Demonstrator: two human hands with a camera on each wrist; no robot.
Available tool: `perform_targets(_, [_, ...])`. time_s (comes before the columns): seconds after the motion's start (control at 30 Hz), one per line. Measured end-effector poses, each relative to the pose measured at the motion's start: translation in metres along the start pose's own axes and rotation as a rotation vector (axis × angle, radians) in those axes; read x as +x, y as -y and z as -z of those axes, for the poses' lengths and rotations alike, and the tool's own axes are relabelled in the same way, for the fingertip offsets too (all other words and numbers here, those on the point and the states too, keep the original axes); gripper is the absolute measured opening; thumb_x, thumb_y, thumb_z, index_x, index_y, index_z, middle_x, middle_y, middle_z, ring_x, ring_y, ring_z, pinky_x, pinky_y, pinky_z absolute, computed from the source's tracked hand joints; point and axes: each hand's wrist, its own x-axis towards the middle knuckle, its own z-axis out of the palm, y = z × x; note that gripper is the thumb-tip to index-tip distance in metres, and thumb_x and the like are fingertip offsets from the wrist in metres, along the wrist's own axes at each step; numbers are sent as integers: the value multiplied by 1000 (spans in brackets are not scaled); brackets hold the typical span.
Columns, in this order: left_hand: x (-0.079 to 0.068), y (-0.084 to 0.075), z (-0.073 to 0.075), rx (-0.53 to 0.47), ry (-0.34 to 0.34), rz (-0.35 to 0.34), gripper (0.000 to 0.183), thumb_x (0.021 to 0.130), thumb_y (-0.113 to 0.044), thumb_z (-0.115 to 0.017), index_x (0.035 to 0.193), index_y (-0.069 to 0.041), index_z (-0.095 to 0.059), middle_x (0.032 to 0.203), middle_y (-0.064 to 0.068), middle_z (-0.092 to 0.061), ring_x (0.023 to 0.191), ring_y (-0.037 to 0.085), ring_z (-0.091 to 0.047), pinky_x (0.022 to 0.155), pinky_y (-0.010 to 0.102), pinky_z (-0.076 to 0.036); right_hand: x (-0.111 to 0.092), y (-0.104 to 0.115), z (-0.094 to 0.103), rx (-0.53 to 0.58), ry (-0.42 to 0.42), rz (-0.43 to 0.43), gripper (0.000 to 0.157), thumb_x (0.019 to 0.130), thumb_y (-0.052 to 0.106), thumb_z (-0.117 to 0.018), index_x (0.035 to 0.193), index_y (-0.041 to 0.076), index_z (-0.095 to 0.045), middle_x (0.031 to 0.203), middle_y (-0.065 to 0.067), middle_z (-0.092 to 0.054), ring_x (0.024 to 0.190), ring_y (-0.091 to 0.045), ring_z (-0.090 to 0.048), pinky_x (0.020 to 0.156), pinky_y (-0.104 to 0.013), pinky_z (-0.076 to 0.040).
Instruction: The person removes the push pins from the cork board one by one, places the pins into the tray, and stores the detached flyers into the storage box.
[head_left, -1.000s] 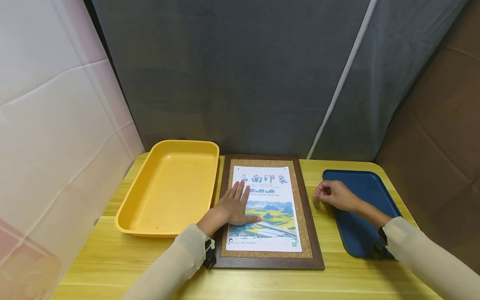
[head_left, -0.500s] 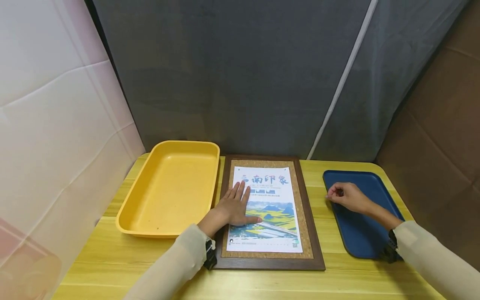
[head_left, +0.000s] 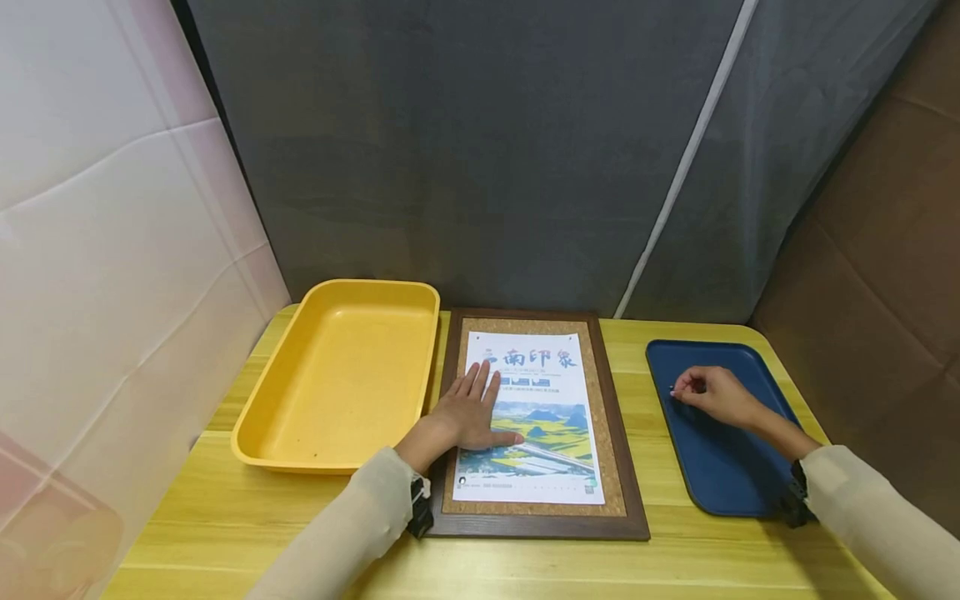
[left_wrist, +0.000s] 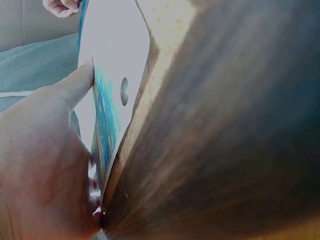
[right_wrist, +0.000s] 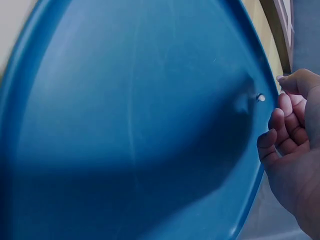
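My left hand [head_left: 468, 417] lies flat with spread fingers on the left side of a printed poster [head_left: 555, 417]. The poster lies on a cork board [head_left: 613, 467] with a dark brown frame [head_left: 525, 527]. Small dark dots, perhaps pins, mark its top corners. My right hand [head_left: 716, 396] hovers over the left part of a blue tray [head_left: 727, 483], fingers loosely curled. In the right wrist view, a tiny shiny piece [right_wrist: 260, 97], perhaps a pushpin, shows against the tray just off the fingertips. Thumb and fingertips appear slightly apart with nothing visible between them.
A yellow tray [head_left: 345, 400] stands left of the framed board, close to it. Everything rests on a yellow wood-grain table [head_left: 525, 571]. A grey curtain [head_left: 450, 167] hangs behind, with a pale cloth at left and a brown one at right.
My right hand has moved right, from the strip of table beside the board to over the blue tray. The left hand stays put on the poster.
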Motion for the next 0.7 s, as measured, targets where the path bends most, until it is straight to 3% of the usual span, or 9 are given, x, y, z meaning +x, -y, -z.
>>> perform_targets(0.2, [0, 1, 0, 6, -5, -1, 116, 94, -84, -47, 171, -9, -3, 178, 15, 9, 164, 33, 5, 132, 49, -10, -5, -10, 2, 4, -16, -15, 7, 95, 3, -74, 89, 3, -73, 80, -1, -66, 69, -4, -53, 63, -23, -46])
perform_targets(0.7, [1, 1, -1, 8, -9, -2, 116, 94, -84, -47, 171, -9, -4, 178, 14, 9, 165, 33, 5, 132, 49, -10, -9, -27, 3, -39, 0, -83, 7, 96, 4, -74, 89, 5, -73, 82, 1, -67, 70, -4, -53, 63, -24, -46])
